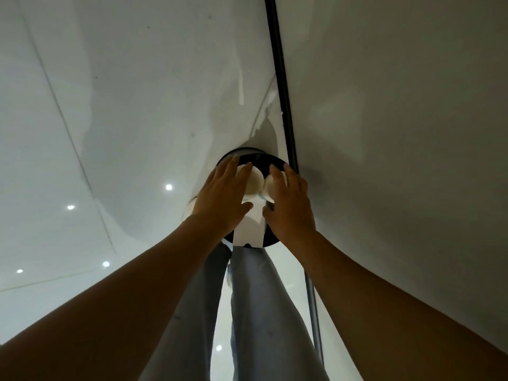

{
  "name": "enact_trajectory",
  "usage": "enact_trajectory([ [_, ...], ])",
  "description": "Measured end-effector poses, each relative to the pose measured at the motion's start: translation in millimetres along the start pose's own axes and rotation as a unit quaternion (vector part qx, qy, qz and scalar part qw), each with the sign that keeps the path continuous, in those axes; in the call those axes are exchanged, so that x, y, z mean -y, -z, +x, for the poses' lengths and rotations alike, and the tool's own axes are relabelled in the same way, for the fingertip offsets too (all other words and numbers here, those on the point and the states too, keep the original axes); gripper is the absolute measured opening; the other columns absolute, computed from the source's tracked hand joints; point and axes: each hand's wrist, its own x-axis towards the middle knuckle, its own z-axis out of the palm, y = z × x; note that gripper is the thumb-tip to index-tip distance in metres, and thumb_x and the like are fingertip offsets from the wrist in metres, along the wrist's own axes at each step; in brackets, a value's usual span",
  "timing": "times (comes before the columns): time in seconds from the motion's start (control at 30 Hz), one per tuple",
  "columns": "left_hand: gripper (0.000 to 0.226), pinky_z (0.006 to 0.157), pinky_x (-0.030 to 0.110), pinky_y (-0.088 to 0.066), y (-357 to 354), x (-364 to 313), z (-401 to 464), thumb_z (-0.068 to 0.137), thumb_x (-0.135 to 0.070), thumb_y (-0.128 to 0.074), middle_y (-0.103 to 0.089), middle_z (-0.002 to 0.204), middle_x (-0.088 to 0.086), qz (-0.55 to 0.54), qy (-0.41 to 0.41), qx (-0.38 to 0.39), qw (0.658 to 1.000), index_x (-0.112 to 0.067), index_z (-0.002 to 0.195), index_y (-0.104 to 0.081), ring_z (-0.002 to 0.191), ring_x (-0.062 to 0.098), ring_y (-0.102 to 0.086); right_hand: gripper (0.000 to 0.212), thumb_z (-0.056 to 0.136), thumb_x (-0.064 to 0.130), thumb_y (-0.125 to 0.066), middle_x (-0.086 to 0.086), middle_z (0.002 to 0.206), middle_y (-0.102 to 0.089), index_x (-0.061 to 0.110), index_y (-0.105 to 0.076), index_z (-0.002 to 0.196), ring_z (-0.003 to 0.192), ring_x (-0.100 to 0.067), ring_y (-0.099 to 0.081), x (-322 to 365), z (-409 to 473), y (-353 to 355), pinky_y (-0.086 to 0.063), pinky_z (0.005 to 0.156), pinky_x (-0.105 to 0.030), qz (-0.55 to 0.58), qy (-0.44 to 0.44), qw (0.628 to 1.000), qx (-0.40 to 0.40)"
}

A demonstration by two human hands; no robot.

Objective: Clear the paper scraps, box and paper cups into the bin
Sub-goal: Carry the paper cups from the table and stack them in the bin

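**Inspector:** State the position of the hands.

**Assistant:** Both reach down over the round black bin (pixel 248 158), which stands on the glossy white floor (pixel 82 243) beside a white wall (pixel 398 133) with a black vertical strip (pixel 280 78); the left hand (pixel 222 199) is spread over the left half of the opening, the right hand (pixel 288 204) over the right half.

**Inspector:** The grip?

**Assistant:** Fingers of each hand lie fairly straight and splayed; neither curls round anything that I can make out; each covers or touches one of the two pale round paper cups (pixel 254 180), though whether it presses or merely hovers I cannot tell.

**Inspector:** Where do the task's things lie?

**Assistant:** The cups sit side by side at the far part of the bin's mouth; a flat white paper piece (pixel 248 232), box or scrap I cannot say, juts over the near rim between the wrists.

**Inspector:** Progress?

**Assistant:** Late stage, in my judgement; cups and paper are at the bin but appear to sit high, so pushing down may remain; anything left elsewhere is out of view.
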Motion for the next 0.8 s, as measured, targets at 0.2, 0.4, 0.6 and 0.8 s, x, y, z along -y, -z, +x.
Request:
enact_trajectory([
  [0.2,0.061,0.116,0.034,-0.020,79.8,-22.9,-91.0,0.095,-0.032,-0.054,-0.027,0.154,0.006,-0.007,0.050,-0.055,0.997,-0.016,0.147,-0.028,0.143,0.024,-0.021,0.068,0.094,0.022,-0.058,-0.004,0.160,-0.011,0.022,-0.020,0.151,0.144,-0.028,-0.016,55.0,-78.6,74.8,-0.032,0.114,-0.040,-0.053,0.048,0.997,0.013],
  [0.4,0.056,0.117,0.035,-0.015,139.4,-40.1,-206.2,0.100,-0.038,-0.040,-0.019,0.157,0.007,-0.043,0.155,-0.061,0.985,-0.017,0.149,-0.022,0.146,0.023,-0.014,0.066,0.094,0.025,-0.055,0.002,0.158,-0.017,0.026,-0.021,0.150,0.142,-0.025,-0.020,118.5,-169.2,134.1,-0.028,0.115,-0.041,-0.119,0.151,0.981,0.022],
  [0.6,0.049,0.112,0.031,-0.028,157.4,-67.3,-333.9,0.097,-0.041,-0.041,-0.036,0.147,0.004,-0.061,0.257,-0.116,0.958,-0.018,0.141,-0.036,0.137,0.021,-0.031,0.066,0.095,0.023,-0.054,-0.004,0.159,-0.015,0.025,-0.018,0.150,0.144,-0.032,-0.016,171.3,-269.8,169.6,-0.024,0.116,-0.047,-0.239,0.275,0.929,0.060],
  [0.8,0.046,0.101,0.030,-0.037,143.9,-77.9,-461.6,0.097,-0.040,-0.040,-0.045,0.137,0.004,-0.099,0.369,-0.172,0.908,-0.017,0.136,-0.042,0.126,0.020,-0.043,0.065,0.092,0.019,-0.054,-0.005,0.154,-0.022,0.025,-0.021,0.148,0.135,-0.032,-0.027,218.3,-360.4,156.2,-0.032,0.109,-0.044,-0.357,0.403,0.839,0.081],
])
